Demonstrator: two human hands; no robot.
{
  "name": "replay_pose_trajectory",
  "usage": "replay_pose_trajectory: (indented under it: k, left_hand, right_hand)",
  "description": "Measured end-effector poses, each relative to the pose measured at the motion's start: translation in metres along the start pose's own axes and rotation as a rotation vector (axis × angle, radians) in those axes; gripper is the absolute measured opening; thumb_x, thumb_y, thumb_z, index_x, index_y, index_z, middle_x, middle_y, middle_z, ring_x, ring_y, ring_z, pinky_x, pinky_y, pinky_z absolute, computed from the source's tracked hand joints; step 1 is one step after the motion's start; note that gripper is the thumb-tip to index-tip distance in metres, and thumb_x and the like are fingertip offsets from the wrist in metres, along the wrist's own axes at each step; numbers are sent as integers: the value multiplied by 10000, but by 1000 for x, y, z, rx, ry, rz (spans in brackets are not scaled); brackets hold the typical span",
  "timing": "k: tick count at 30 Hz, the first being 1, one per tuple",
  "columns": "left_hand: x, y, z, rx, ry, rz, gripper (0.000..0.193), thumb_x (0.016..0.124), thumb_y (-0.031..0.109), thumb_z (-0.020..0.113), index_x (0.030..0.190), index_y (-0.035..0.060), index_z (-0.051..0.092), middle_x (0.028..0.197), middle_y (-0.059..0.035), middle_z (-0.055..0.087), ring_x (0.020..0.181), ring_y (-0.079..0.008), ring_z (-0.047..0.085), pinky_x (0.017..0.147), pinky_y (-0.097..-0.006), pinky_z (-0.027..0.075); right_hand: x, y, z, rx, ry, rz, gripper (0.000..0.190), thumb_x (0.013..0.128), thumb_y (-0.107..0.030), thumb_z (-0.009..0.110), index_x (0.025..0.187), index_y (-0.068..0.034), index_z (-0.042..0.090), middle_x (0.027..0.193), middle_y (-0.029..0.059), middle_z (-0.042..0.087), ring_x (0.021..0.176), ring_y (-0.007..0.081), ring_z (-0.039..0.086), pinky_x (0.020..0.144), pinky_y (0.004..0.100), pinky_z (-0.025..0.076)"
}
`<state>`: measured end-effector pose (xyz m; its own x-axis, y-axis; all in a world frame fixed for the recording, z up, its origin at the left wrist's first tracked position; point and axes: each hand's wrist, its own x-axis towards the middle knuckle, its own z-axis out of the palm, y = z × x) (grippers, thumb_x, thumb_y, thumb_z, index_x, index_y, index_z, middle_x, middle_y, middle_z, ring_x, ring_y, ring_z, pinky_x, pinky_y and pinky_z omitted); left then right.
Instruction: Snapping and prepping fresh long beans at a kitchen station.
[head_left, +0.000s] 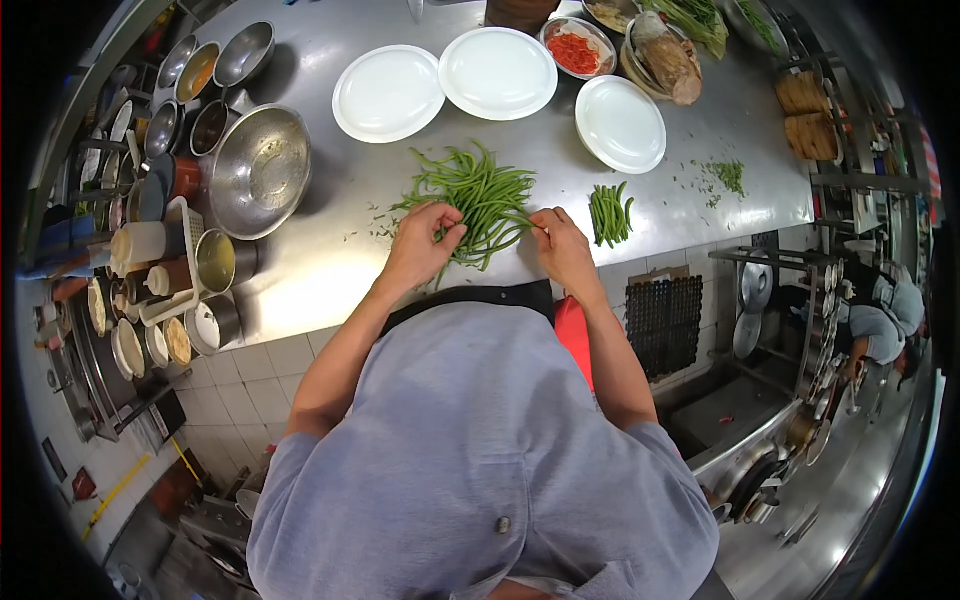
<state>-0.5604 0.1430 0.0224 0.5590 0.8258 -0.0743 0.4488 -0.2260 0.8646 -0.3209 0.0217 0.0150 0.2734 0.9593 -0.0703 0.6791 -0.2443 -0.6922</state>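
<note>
A loose pile of long green beans (480, 191) lies on the steel worktop (315, 259) in front of me. My left hand (426, 244) is at the pile's left edge, fingers curled and thumb bent towards them; whether a bean is between them cannot be made out. At the right edge, my right hand (562, 246) pinches the end of a green bean between thumb and fingertips. A small, neatly aligned bundle of short cut beans (610, 214) rests just right of that hand. Green scraps (384, 223) are scattered beside the pile on the left.
Three white plates (388, 94) stand beyond the pile. A perforated steel bowl (262, 172) and several smaller containers (217, 261) crowd the left. Back right are a bowl of red shreds (576, 51) and chopped greens (724, 178). A co-worker (881, 322) is far right.
</note>
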Motion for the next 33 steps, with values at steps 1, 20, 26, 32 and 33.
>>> replay_pose_trajectory:
  k: [1,20,26,32,33]
  left_hand:
    - [2,5,0,-57,-46,-16,177,898,92,767,1036,1,706,928,-67,676,848,-170,612,719,-317,508]
    - [17,36,-12,-840,-208,-265,111,1011,137,691,961,39,704,826,39,623,714,-53,494,656,-226,411]
    - [15,33,-8,-1204,-228,-223,109,1015,145,692,1013,36,698,885,11,631,746,-61,500,681,-214,418]
    - [13,33,-4,-1272,-153,-228,105,1013,130,690,1039,28,694,904,5,632,778,-70,508,707,-220,421]
    - [14,33,-3,-1273,-152,-227,105,1013,130,690,1039,28,694,904,5,632,778,-70,508,707,-220,421]
  right_hand:
    - [-1,-7,-4,1,-4,-4,165,942,-14,633,1105,-10,654,1024,174,672,864,377,672,764,436,532]
    - [2,-73,-15,395,-64,35,145,952,-90,723,1041,1,655,900,127,681,766,223,650,670,332,517]
    - [3,-66,7,609,-50,41,146,949,-81,745,1021,1,647,863,63,671,755,129,619,659,287,507]
    - [2,-69,18,734,-71,48,126,961,-61,737,993,-1,631,837,19,642,736,77,579,647,253,485]
    - [2,-70,19,760,-82,47,123,967,-56,732,990,-1,624,830,8,633,736,63,569,646,244,478]
